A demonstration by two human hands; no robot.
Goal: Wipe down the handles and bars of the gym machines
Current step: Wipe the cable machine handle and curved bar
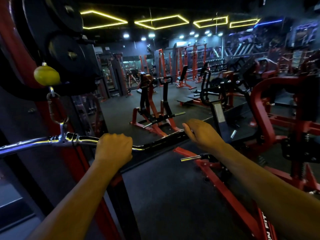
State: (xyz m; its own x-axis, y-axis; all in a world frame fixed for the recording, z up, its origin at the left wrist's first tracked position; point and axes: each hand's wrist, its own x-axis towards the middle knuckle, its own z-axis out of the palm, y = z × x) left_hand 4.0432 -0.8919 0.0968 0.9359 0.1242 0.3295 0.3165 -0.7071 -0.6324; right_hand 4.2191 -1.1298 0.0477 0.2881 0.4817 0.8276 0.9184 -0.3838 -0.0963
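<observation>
Now the left hand (113, 148) curls round the chrome middle of the pulldown bar (83, 138), which hangs from a carabiner (56, 110); the right hand (201, 134) curls over its black end grip. Rigid steel, probably slick, and free to swing.

We see a long chrome pulldown bar (34, 142) hanging about level across the lower left of the view, clipped at its middle by a red carabiner (56, 110) below a yellow stopper ball (46, 75) on the machine. Its right end bends and carries a black ribbed grip (164, 140). Red-framed machines with black handles stand on the dark floor beyond.
</observation>
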